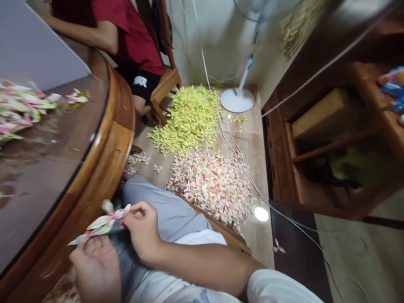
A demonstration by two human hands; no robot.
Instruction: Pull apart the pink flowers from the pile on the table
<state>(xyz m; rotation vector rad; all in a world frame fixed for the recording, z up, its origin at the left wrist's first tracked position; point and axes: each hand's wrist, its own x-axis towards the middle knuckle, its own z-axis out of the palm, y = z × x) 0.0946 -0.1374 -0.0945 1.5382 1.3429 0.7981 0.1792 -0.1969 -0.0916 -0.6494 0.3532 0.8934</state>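
Pink and white artificial petals (104, 223) are held over my lap, beside the wooden table's edge. My left hand (97, 261) is closed around their lower end, its palm partly turned up. My right hand (142, 225) pinches the right tip of the petals with thumb and forefinger. On the glass-topped table (59, 155) lies a pile of similar pink and white petals (22, 107), with a small flower piece (77, 97) and yellowish bands near it.
A heap of yellow-green petals (189, 120) and a pink-white heap (211, 185) cover the floor ahead. A person in a red shirt (126, 35) sits at the table. White cables run past a fan base (237, 100) and a wooden cabinet (296, 168) at the right.
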